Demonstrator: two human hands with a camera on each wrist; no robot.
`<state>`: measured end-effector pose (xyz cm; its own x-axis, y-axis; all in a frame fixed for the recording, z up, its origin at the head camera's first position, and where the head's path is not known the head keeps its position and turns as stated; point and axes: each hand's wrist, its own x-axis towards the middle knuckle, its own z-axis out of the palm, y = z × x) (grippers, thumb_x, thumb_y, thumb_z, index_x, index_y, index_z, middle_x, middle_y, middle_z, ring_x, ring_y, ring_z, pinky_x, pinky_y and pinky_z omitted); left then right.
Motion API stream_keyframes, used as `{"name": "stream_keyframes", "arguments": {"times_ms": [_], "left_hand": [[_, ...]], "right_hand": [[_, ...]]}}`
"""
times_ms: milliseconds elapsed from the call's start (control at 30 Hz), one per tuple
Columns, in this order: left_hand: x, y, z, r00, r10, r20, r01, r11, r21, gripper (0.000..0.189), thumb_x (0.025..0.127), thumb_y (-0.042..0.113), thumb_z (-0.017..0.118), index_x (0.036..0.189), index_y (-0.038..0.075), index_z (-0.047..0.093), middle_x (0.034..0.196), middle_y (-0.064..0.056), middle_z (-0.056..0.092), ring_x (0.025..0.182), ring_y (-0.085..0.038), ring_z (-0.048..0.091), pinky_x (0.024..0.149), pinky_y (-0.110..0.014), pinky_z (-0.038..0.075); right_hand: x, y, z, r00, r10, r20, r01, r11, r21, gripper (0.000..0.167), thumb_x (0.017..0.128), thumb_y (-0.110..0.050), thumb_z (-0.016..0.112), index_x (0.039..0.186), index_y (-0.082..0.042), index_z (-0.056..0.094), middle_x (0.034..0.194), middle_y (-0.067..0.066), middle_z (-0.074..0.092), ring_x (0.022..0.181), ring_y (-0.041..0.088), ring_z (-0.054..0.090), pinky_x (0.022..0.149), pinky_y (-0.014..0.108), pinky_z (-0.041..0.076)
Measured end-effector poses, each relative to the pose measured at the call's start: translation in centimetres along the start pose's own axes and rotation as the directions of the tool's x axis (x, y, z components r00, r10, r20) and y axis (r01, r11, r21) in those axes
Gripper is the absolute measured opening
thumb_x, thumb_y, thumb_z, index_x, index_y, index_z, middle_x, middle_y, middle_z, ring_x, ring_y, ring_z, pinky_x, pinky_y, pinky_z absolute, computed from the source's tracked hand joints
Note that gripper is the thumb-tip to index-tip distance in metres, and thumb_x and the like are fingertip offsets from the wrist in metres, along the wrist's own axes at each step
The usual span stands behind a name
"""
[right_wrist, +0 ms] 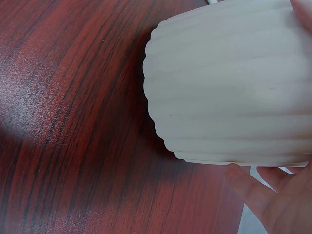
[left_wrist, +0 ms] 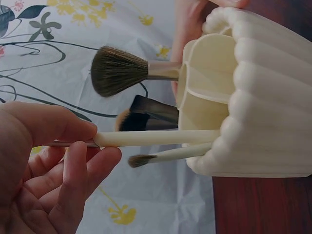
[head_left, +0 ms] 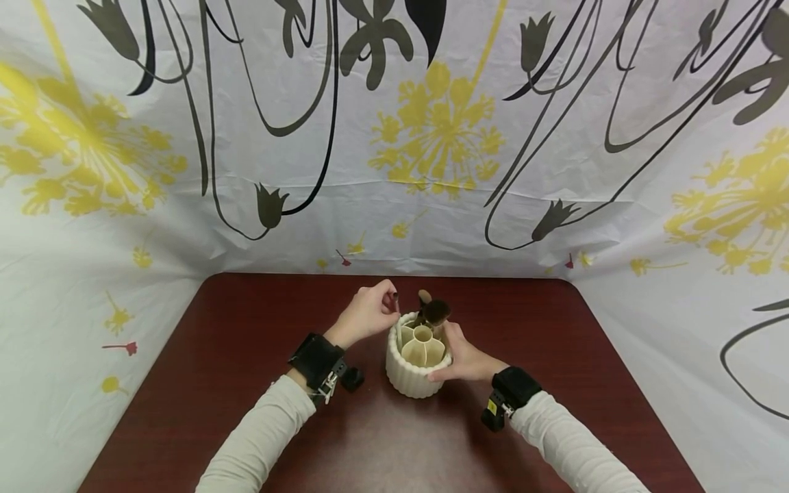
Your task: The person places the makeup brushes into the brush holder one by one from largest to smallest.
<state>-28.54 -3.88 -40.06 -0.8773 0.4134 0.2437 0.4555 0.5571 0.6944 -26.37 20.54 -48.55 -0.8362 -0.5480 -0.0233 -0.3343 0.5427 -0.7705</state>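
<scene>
A cream ribbed makeup brush holder (head_left: 414, 380) with inner compartments stands on the table. My right hand (head_left: 470, 356) grips it from the right, thumb at the near side and fingers behind. At its left rim, my left hand (head_left: 370, 311) pinches a slim makeup brush (left_wrist: 156, 138) near the upper end. That brush's pale handle runs down into the holder; its tip is hidden by the fingers. Beside it in the left wrist view are a thin small brush (left_wrist: 170, 153), a large fluffy dark brush (left_wrist: 119, 71) and a blurred dark-and-tan brush (left_wrist: 139, 117), all in the holder.
The dark red wood-grain table (head_left: 246, 315) has rounded far corners. A white cloth (head_left: 308, 233) with yellow and grey flowers hangs behind it and along both sides. Each wrist wears a black strap with a small camera.
</scene>
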Motion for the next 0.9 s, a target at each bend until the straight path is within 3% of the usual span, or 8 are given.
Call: {"name": "stream_keyframes", "arguments": {"times_ms": [300, 700, 900], "left_hand": [[-0.2, -0.9, 0.7, 1.0, -0.025, -0.005, 0.025, 0.998, 0.05, 0.02, 0.073, 0.008, 0.067, 0.087, 0.01, 0.053, 0.074, 0.001, 0.058, 0.067, -0.008, 0.061, 0.057, -0.021, 0.046], [-0.5, -1.9, 1.5, 0.999, -0.039, 0.02, 0.038, 0.998, 0.047, 0.02, 0.074, 0.009, 0.069, 0.085, 0.012, 0.052, 0.074, 0.001, 0.058, 0.067, -0.008, 0.06, 0.057, -0.02, 0.047], [-0.8, -2.3, 1.7, 1.0, -0.013, 0.024, 0.012, 0.997, 0.07, 0.019, 0.073, 0.008, 0.067, 0.085, 0.011, 0.052, 0.076, 0.0, 0.059, 0.066, -0.008, 0.06, 0.058, -0.02, 0.047]], "right_hand": [[0.0, -0.1, 0.0, 1.0, -0.004, 0.004, 0.004, 1.0, 0.003, 0.106, 0.066, -0.035, 0.078, 0.141, -0.012, 0.008, 0.133, 0.019, 0.017, 0.125, 0.033, 0.021, 0.098, 0.051, 0.027], [0.0, 0.0, 0.1, 1.0, -0.012, 0.004, 0.012, 1.0, 0.009, 0.105, 0.066, -0.035, 0.078, 0.141, -0.013, 0.008, 0.133, 0.018, 0.018, 0.125, 0.032, 0.02, 0.097, 0.052, 0.027], [0.1, -0.1, 0.0, 1.0, -0.022, 0.006, 0.022, 1.0, 0.019, 0.108, 0.067, -0.033, 0.078, 0.143, -0.013, 0.004, 0.135, 0.019, 0.015, 0.126, 0.033, 0.018, 0.097, 0.053, 0.026]]}}
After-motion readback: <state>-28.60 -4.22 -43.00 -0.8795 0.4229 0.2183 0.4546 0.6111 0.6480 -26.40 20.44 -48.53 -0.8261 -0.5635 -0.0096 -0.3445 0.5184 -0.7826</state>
